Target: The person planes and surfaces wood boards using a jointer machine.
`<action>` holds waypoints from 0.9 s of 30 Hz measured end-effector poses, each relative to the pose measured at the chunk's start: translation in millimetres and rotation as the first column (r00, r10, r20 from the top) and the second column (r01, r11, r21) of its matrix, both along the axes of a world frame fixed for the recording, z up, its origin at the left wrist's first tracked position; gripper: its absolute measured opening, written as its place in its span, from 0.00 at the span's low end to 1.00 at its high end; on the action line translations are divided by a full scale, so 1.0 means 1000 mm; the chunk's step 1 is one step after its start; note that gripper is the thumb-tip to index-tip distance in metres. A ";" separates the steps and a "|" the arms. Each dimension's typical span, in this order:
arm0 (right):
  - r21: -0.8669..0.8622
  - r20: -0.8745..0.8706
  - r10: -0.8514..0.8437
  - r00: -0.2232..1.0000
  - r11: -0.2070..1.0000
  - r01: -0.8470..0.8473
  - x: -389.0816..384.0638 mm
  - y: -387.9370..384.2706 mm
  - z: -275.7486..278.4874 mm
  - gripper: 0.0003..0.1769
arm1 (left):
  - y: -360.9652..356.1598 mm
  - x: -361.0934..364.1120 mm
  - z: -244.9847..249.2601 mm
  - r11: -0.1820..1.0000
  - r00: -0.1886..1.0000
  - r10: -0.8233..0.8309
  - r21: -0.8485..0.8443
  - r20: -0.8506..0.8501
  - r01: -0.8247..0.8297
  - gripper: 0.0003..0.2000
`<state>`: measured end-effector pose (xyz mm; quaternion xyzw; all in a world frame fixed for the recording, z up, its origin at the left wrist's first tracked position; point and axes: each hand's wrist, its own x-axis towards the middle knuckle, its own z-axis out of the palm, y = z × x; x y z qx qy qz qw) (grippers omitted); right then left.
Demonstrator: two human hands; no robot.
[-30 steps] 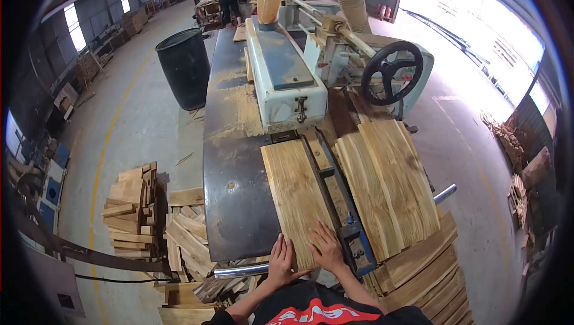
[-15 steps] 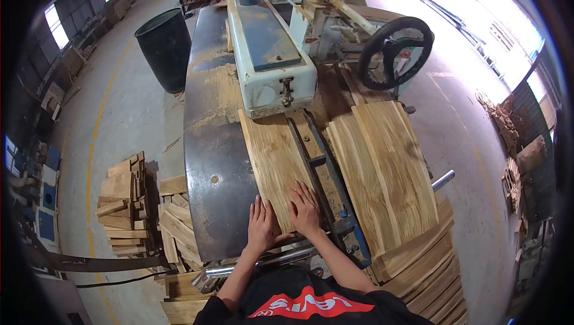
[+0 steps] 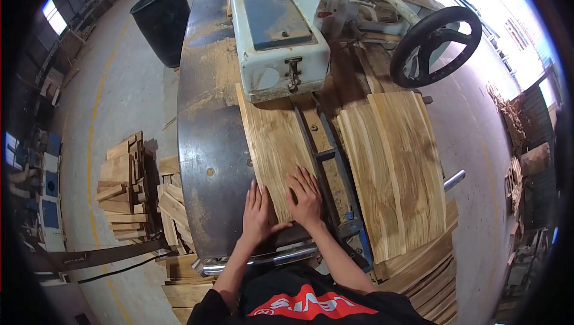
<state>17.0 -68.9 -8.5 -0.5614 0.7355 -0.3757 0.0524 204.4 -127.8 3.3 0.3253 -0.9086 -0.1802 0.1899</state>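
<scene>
A wooden board [image 3: 276, 152] lies flat on the dark metal machine table [image 3: 209, 146], its far end hidden beneath the pale green machine housing [image 3: 284, 65]. My left hand [image 3: 258, 211] rests at the board's near left corner, fingers stretched forward and the thumb across its near end. On the right part of the same board lies my right hand [image 3: 305, 199], flat with fingers extended. Along the board's right side runs a dark metal fence [image 3: 326, 155]. Neither hand is wrapped around anything.
Wide boards [image 3: 397, 175] lie right of the fence, above a lower wood stack [image 3: 424, 277]. A black handwheel [image 3: 436, 47] juts out at the upper right. Offcuts [image 3: 122, 187] are piled on the floor at left, with a dark barrel [image 3: 161, 23] behind. Sawdust covers parts of the table.
The camera view has shifted, so the machine housing and handwheel appear nearer. Both hands stay on the near end of the board, fingers still stretched out.
</scene>
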 end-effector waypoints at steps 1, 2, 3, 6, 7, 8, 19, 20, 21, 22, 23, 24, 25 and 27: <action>-0.014 -0.005 -0.002 1.000 1.000 0.002 -0.003 -0.013 0.000 0.25 | -0.009 -0.003 0.003 1.000 1.000 0.014 0.012 -0.010 -0.014 0.68; -0.036 -0.011 -0.007 1.000 0.999 0.006 -0.006 -0.025 0.000 0.25 | -0.015 -0.005 0.001 1.000 1.000 0.020 0.015 -0.022 -0.020 0.68; -0.051 -0.015 -0.009 1.000 0.999 0.008 -0.009 -0.034 -0.002 0.25 | -0.024 -0.008 -0.003 1.000 0.999 0.023 0.013 -0.036 -0.022 0.68; -0.069 -0.006 -0.018 1.000 0.997 0.017 -0.015 -0.060 -0.001 0.24 | -0.051 -0.013 -0.006 1.000 0.999 0.005 -0.022 -0.046 -0.006 0.68; -0.089 -0.004 -0.017 1.000 0.996 0.017 -0.017 -0.066 -0.002 0.23 | -0.057 -0.013 -0.006 0.999 0.999 -0.002 -0.033 -0.042 0.001 0.68; -0.109 -0.002 -0.016 1.000 0.994 0.015 -0.018 -0.070 -0.003 0.23 | -0.064 -0.015 -0.006 0.999 0.999 0.007 -0.042 -0.037 -0.009 0.68; -0.333 0.044 -0.027 0.999 0.942 0.040 -0.034 -0.131 -0.012 0.10 | -0.094 -0.032 -0.019 0.981 0.974 0.153 -0.093 -0.170 -0.171 0.65; -0.333 0.033 -0.022 0.999 0.942 0.031 -0.035 -0.136 -0.012 0.09 | -0.093 -0.030 -0.021 0.980 0.966 0.160 -0.084 -0.204 -0.180 0.64; -0.332 0.023 -0.017 1.000 0.943 0.024 -0.036 -0.142 -0.012 0.09 | -0.092 -0.030 -0.021 0.978 0.960 0.176 -0.072 -0.219 -0.196 0.63; -0.329 0.012 -0.013 1.000 0.944 0.016 -0.038 -0.147 -0.010 0.09 | -0.092 -0.031 -0.017 0.978 0.963 0.189 -0.057 -0.193 -0.203 0.62; -0.247 0.080 0.008 0.997 0.969 0.012 -0.040 -0.152 -0.008 0.10 | -0.091 -0.031 -0.015 0.977 0.966 0.200 -0.041 -0.165 -0.209 0.62; -0.243 0.069 0.045 0.997 0.970 -0.027 -0.044 -0.157 -0.008 0.11 | -0.091 -0.032 -0.012 0.976 0.968 0.210 -0.023 -0.137 -0.215 0.62; -0.236 0.059 0.081 0.995 0.970 -0.064 -0.048 -0.161 -0.009 0.12 | -0.091 -0.032 -0.012 0.973 0.969 0.227 -0.030 -0.099 -0.230 0.61; -0.124 -0.044 0.171 0.984 0.977 -0.175 -0.057 -0.150 -0.006 0.17 | -0.094 -0.032 -0.015 0.970 0.966 0.237 -0.022 -0.101 -0.241 0.61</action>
